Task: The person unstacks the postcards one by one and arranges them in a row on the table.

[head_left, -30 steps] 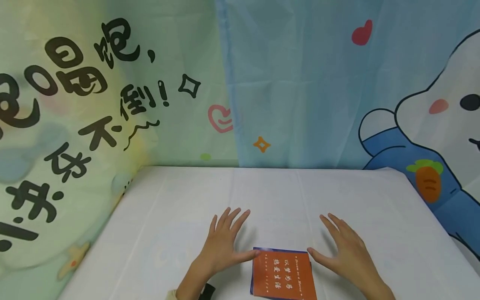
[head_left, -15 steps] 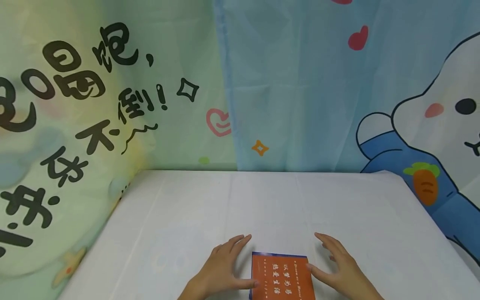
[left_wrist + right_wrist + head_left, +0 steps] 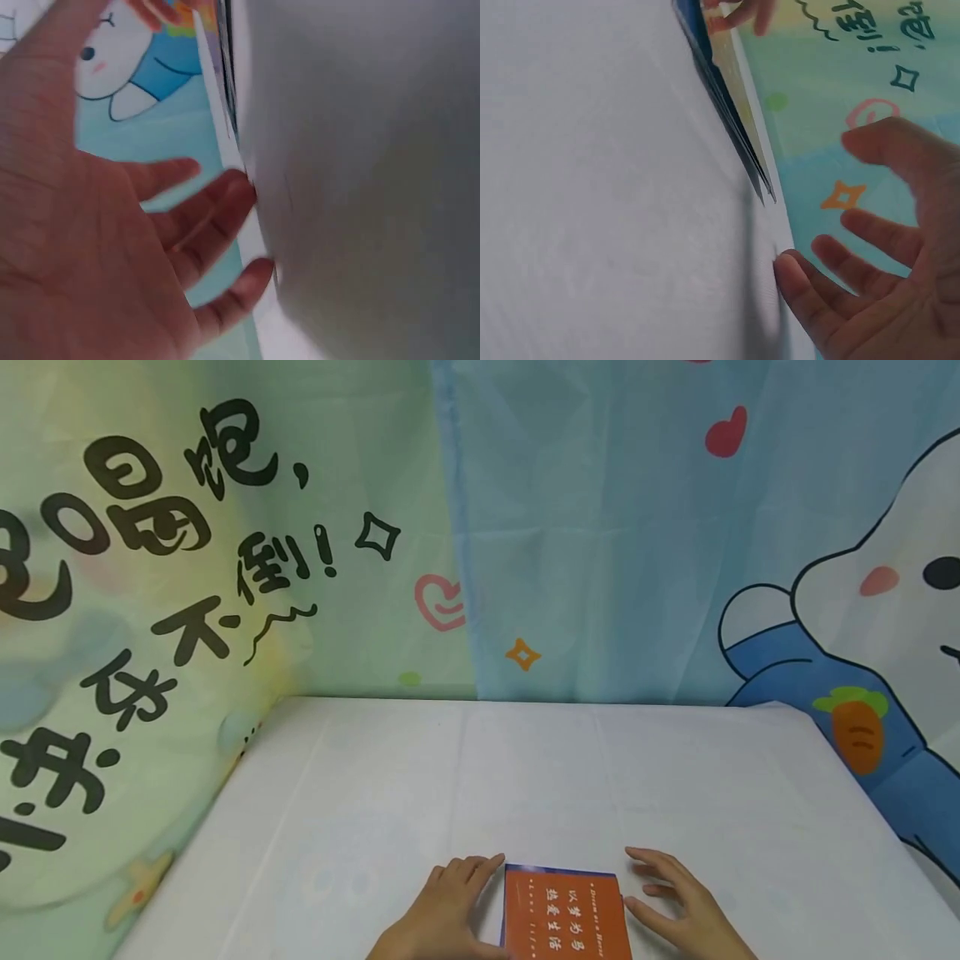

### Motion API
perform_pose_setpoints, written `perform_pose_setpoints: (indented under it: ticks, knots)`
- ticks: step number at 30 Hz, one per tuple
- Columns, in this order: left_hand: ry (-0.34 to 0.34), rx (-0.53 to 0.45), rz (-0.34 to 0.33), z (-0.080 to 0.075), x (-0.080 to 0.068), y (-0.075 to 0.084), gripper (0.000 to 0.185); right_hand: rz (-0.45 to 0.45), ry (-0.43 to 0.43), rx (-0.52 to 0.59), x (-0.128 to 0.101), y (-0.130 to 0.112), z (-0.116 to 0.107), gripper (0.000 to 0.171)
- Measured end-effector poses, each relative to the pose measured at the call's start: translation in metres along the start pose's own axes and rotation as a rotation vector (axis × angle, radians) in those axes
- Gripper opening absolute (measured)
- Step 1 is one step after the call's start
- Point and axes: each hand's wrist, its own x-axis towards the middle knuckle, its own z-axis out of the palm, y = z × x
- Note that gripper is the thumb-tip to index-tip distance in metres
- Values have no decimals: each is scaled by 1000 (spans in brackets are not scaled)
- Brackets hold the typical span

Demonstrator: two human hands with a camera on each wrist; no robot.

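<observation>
An orange booklet (image 3: 566,914) with white lettering lies flat on the table at the bottom of the head view, and a blue edge shows beneath it. My left hand (image 3: 446,910) is at its left side, thumb tip overlapping the cover's edge and fingers bent toward the tabletop. On the other side, my right hand (image 3: 686,906) has its thumb close to the right edge, with the fingers loosely bent. Seen edge-on in the right wrist view, thin layered covers (image 3: 724,105) fan slightly apart at the corner. Neither hand grips anything.
A white cloth covers the table (image 3: 450,777), which ends at a printed fabric backdrop (image 3: 585,527). The backdrop carries black lettering (image 3: 195,627) on the left and a cartoon figure in blue (image 3: 795,652) on the right.
Both hands have come down and nearer to me, beside the booklet. Their spread fingers have bent, and the left thumb has moved down along the booklet's left side.
</observation>
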Motion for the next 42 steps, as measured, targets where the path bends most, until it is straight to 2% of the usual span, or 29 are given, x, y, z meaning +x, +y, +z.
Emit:
perform_pose_setpoints:
  ticks: [5, 7, 12, 15, 22, 29, 34, 39, 42]
  knots:
    - [36, 34, 38, 6, 4, -3, 107, -44, -30, -28, 1, 16, -1, 61]
    - [47, 46, 45, 8, 5, -4, 106, -99, -48, -35, 2, 23, 0, 59]
    - [63, 119, 62, 13, 3, -6, 102, -355, -31, -64, 0, 38, 6, 47]
    - [66, 158, 66, 15, 1, -7, 102, -438, -6, -91, -2, 42, 10, 45]
    - [112, 161, 110, 18, 0, -7, 97, -414, 26, -164, -3, 40, 9, 44]
    - [180, 200, 129, 21, 2, -7, 89, -462, 99, -189, -3, 38, 10, 40]
    - [164, 190, 110, 20, 4, -5, 88, -462, 120, -127, -1, 37, 11, 38]
    - [160, 172, 99, 21, 5, -4, 88, -560, 156, -79, 3, 38, 12, 45]
    - [158, 163, 95, 22, 3, -4, 88, -584, 164, -42, 2, 38, 13, 48]
